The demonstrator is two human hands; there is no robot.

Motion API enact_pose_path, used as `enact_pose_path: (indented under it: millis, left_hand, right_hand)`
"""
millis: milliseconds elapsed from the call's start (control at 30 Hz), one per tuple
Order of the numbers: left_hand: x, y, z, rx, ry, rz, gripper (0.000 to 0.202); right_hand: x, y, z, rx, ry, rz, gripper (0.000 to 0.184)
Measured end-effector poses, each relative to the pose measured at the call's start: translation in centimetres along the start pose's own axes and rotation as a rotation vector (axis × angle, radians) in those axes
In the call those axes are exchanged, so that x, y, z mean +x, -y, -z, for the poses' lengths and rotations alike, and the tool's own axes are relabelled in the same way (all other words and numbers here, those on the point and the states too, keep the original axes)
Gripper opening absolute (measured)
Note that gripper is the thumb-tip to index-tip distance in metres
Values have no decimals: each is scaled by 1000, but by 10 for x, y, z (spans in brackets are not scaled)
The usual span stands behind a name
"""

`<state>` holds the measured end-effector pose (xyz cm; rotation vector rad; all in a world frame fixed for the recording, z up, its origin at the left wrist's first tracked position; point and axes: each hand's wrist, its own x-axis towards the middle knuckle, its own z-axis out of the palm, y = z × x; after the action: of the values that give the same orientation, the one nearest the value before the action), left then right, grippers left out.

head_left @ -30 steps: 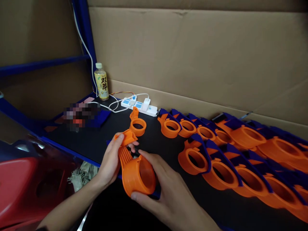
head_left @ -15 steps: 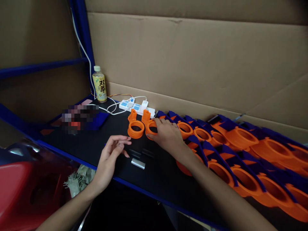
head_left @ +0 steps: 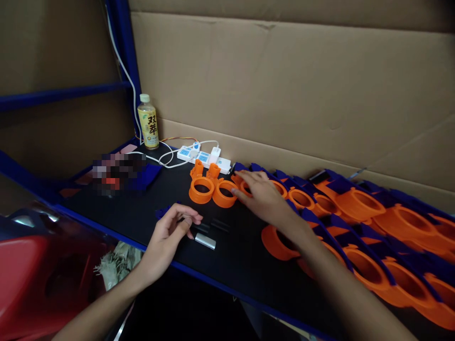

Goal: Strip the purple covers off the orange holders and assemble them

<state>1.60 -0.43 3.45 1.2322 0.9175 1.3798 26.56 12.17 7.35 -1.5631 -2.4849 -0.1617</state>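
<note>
My right hand (head_left: 265, 196) is over the left end of the back row, fingers stretched out and thumb apart. Between thumb and fingers shows an orange ring-shaped part (head_left: 245, 187); whether they touch it I cannot tell. Left of it, two orange rings with upright stubs, one ring (head_left: 201, 190) and another ring (head_left: 225, 194), stand side by side. Near the front edge my left hand (head_left: 168, 239) is loosely curled, with nothing visible in it. Close to its fingertips lie a silver metal bar (head_left: 205, 241) and a thin black strip (head_left: 219, 225). Something dark blue (head_left: 162, 212) lies partly behind that hand.
Rows of orange-and-blue ring parts (head_left: 362, 265) fill the right of the black tabletop (head_left: 241, 265). A white power strip (head_left: 204, 156) with cables and a yellow-labelled bottle (head_left: 148, 125) stand at the back. A red plastic object (head_left: 24, 284) is at lower left.
My right hand has left the second orange ring and shifted right; that ring now stands closer to the first. My left hand has moved slightly right, its fingers more curled.
</note>
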Motion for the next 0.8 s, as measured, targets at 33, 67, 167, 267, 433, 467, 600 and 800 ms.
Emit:
enact_pose_path:
  millis: [33, 67, 167, 267, 433, 467, 600, 800]
  left_hand:
    - [0, 0, 0, -1, 8, 2, 15]
    - [-1, 1, 0, -2, 14, 5, 15]
    - [-1, 1, 0, 0, 34, 15, 15]
    - [-1, 1, 0, 4, 46, 18, 15]
    - [-1, -2, -2, -3, 47, 30, 17]
    - [-1, -3, -2, -4, 42, 35, 17]
    - [0, -1, -1, -37, 51, 67, 20]
    - [0, -2, -2, -382, 122, 101, 42]
  right_hand:
    - [-1, -10, 3, -21, 21, 3, 61]
    - [-1, -19, 6, -49, 55, -2, 62]
    - [-6, -34, 6, -148, 157, -5, 48]
    - [-9, -34, 2, -228, 150, 12, 21]
    - [-11, -32, 6, -242, 102, 30, 11]
    - [-12, -32, 10, -240, 81, 42, 10]
    - [-26, -18, 42, -293, -75, 116, 8]
    - [-83, 67, 80, -159, -234, 370, 19]
